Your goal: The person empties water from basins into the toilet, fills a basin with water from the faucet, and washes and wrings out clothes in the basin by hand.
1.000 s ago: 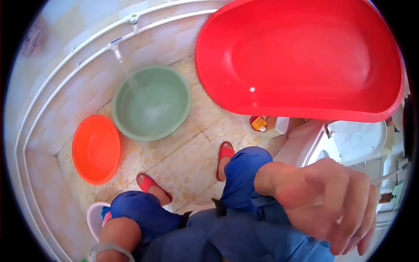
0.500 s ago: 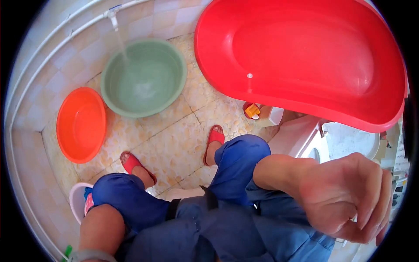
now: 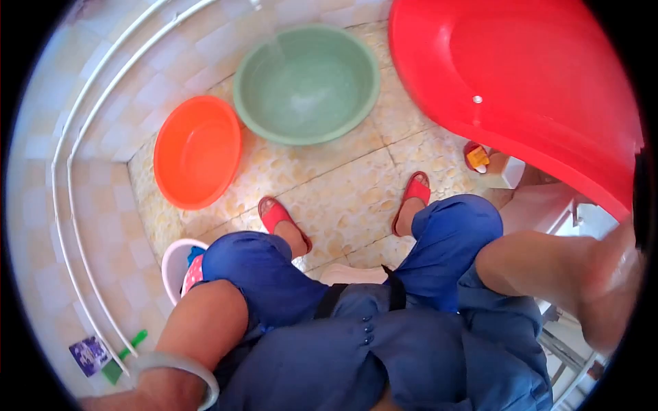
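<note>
My right hand (image 3: 613, 288) is a motion-smeared shape at the right edge of the view, beyond my knee; its fingers cannot be made out. At the lower left, my left forearm with a pale bangle runs down to the frame's edge, where my left hand (image 3: 106, 404) is mostly cut off. Beside my left knee stands a pale pink basin (image 3: 174, 264) with blue and pink dotted cloth in it. Water falls into a green basin (image 3: 306, 85) on the floor ahead. An empty orange basin (image 3: 197, 152) sits left of it.
A large red tub (image 3: 534, 75) fills the upper right. Under its edge are a white container (image 3: 506, 171) and an orange item (image 3: 478, 158). White pipes (image 3: 65, 198) run along the left wall. A green brush-like tool (image 3: 123, 356) lies lower left, near a purple packet (image 3: 90, 355).
The view has shifted left, so the basins and tub appear farther right. My right hand has moved to the right edge and blurred. The green tool and purple packet now show at lower left.
</note>
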The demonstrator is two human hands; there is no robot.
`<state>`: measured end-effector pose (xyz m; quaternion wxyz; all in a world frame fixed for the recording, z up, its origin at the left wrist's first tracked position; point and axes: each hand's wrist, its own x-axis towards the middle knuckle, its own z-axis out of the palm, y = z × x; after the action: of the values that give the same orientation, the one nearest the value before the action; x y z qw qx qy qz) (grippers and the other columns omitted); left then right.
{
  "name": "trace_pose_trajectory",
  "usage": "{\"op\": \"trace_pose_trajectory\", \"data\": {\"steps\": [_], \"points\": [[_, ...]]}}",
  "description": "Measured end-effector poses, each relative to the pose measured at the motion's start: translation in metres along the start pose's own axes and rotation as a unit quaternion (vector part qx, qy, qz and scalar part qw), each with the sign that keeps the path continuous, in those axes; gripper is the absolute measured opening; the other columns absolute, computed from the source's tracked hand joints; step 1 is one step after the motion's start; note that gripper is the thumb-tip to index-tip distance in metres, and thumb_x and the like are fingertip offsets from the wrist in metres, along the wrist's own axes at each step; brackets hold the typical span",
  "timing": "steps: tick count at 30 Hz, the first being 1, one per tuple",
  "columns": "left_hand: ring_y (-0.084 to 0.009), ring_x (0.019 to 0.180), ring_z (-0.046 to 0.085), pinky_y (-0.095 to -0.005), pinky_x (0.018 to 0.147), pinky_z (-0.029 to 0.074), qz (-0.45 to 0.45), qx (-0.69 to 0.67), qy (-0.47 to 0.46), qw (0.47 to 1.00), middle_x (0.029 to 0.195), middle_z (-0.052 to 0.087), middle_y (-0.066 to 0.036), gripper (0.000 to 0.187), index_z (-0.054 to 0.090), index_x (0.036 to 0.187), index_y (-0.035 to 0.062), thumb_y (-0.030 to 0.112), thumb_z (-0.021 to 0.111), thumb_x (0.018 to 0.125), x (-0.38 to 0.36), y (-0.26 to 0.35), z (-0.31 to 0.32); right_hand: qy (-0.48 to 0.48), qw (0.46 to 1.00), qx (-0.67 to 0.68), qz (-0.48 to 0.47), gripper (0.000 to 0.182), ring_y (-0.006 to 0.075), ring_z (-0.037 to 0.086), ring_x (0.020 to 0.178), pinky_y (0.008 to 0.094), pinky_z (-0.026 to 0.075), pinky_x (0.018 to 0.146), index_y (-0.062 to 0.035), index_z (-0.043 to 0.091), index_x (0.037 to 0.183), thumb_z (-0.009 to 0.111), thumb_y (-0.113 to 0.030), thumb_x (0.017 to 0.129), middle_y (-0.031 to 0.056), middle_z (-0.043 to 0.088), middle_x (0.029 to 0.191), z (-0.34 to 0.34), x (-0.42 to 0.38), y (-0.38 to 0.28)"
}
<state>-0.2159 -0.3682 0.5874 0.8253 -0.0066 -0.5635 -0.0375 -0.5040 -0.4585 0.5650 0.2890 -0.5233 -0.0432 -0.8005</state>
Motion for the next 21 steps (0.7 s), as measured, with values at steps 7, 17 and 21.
{"op": "trace_pose_trajectory", "data": {"steps": [7,17,21], "points": [[-0.0375,0.133,0.029,-0.0594,0.109,0.021,-0.202,0.049,-0.058,0.976,0.136,0.039,-0.021,0.037,0.052,0.113,0.0031,0.032,0.045,0.091,-0.040,-0.034,-0.011,-0.024,0.991,-0.032,0.125,0.009,0.0167,0.054,0.088,0.0316,0.040,0.081,-0.0118,0.063,0.082,0.056,-0.017,0.084,0.0034,0.062,0.087,-0.021,-0.026,0.041],[-0.0371,0.134,0.028,-0.0601,0.110,0.018,-0.305,0.010,-0.055,0.951,0.138,0.037,-0.020,0.040,0.049,0.117,0.0042,0.035,0.043,0.092,-0.084,-0.047,-0.036,-0.029,0.975,-0.057,0.213,0.012,0.0186,0.051,0.096,0.0358,0.036,0.087,-0.0116,0.062,0.088,0.054,-0.021,0.086,0.0049,0.060,0.095,-0.042,-0.053,0.080],[-0.0370,0.134,0.027,-0.0604,0.110,0.017,-0.319,0.004,-0.053,0.946,0.139,0.037,-0.020,0.041,0.048,0.119,0.0046,0.036,0.042,0.093,-0.092,-0.051,-0.041,-0.031,0.972,-0.054,0.225,0.014,0.0194,0.050,0.099,0.0375,0.034,0.090,-0.0115,0.061,0.091,0.053,-0.022,0.086,0.0054,0.059,0.099,-0.044,-0.056,0.086]]}}
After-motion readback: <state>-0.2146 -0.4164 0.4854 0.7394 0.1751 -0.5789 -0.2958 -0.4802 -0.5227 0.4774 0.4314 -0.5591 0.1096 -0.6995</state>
